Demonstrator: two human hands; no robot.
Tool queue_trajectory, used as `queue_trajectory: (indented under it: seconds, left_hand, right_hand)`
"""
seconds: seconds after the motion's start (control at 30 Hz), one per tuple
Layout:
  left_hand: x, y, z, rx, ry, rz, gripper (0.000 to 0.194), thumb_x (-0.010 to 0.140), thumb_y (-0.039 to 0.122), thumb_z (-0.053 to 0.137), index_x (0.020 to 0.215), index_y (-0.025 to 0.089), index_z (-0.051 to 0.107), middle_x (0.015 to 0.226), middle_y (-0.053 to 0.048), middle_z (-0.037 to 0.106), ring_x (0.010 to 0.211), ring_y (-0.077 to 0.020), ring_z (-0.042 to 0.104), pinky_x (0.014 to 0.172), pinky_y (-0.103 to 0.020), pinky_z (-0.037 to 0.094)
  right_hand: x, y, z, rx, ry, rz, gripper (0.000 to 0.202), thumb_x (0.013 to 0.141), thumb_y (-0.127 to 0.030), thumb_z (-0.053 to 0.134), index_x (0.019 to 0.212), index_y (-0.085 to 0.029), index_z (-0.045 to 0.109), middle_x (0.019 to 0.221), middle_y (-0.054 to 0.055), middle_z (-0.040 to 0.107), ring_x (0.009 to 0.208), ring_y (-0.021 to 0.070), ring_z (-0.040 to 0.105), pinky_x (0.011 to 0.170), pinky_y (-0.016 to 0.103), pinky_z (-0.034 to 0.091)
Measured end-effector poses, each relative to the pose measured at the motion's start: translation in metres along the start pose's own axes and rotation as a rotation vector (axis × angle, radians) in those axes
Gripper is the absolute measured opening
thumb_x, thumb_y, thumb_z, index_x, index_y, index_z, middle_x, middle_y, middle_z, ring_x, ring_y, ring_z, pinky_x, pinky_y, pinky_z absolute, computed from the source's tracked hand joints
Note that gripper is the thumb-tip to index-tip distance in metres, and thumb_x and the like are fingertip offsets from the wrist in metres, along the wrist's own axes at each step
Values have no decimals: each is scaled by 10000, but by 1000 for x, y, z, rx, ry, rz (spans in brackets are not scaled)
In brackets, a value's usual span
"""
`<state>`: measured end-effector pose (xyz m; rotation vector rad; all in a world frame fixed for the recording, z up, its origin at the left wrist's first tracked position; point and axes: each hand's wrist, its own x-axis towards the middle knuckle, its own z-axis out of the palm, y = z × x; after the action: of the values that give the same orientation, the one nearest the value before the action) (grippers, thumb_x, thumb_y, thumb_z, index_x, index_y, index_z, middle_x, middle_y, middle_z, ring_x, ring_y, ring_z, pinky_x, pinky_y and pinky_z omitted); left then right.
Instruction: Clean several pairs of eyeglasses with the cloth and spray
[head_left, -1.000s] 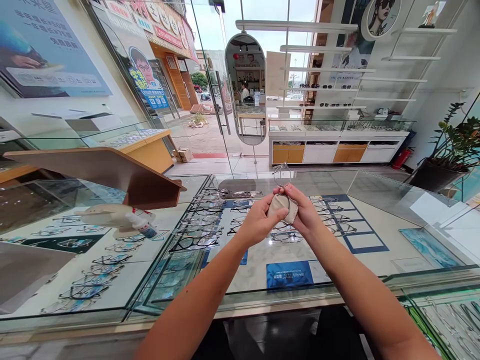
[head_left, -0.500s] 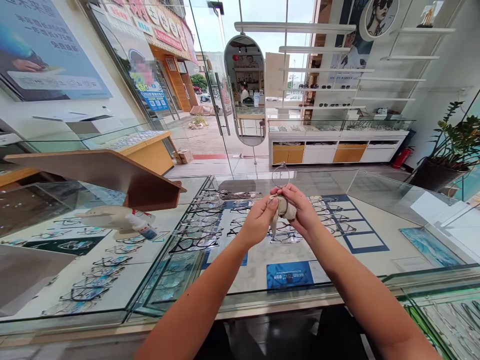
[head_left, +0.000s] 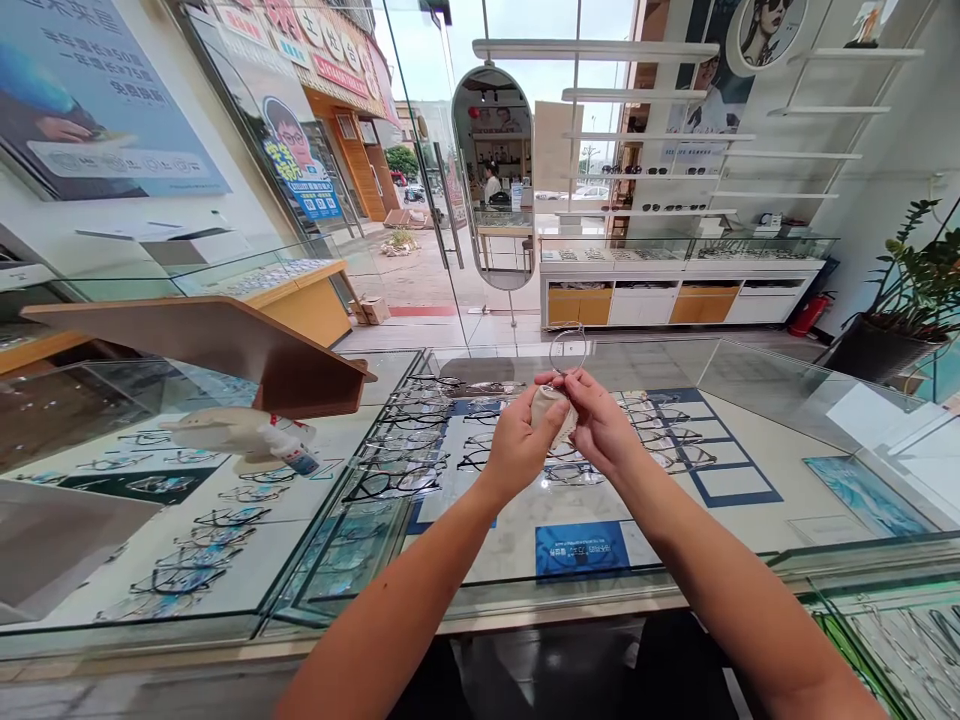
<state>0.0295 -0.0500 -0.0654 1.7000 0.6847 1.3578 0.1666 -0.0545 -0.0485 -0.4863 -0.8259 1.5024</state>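
Both hands meet above the glass display counter. My left hand is closed on a beige cloth, thumb pressed over it. Beside it, my right hand pinches a pair of thin-rimmed glasses, whose round lens rises above the fingertips. The rest of the glasses is hidden by the fingers and cloth. Rows of eyeglasses lie under and around the hands in the display.
A brown wooden stand and a white spray bottle are at the left. An oval mirror stands beyond the counter. At the right are a potted plant and a blue picture card.
My left thumb and the cloth have shifted, with less cloth hanging between the hands. My right hand has turned slightly and its palm shows more. The view has moved a little.
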Motion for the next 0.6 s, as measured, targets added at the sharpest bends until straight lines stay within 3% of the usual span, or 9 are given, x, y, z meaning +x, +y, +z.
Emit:
queue_trajectory:
  seconds: [0.17,0.27,0.4,0.6]
  left_hand:
    - [-1,-1,2,-29,90,-27,552,1014,710,625,1136,188,756,927,-75,757,794,-198,634,731,-307,507]
    - [1,-1,2,-100,67,-58,588,997,759,608,1025,192,762,839,-57,710,750,-194,589,710,-314,500]
    - [6,0,2,-194,8,-95,586,932,776,694,970,197,782,898,-73,740,856,-222,640,828,-333,544]
    - [11,-9,-1,-335,25,-236,599,869,779,772,1033,203,799,1014,-83,806,1060,-266,720,952,-347,567]
  right_hand:
    - [-2,-3,1,-85,-7,10,351,710,-439,986,791,-246,704,1114,41,836,808,160,682,619,258,513]
    - [-1,-4,0,-83,-1,2,345,695,-432,993,768,-247,711,1092,44,837,831,169,702,689,272,560]
    - [1,-6,-2,-74,15,-37,344,672,-438,1016,764,-245,746,1044,38,827,939,187,721,827,284,594]
    - [7,-12,-9,-110,50,-90,360,689,-475,998,784,-252,731,1112,47,814,943,199,688,837,309,568]
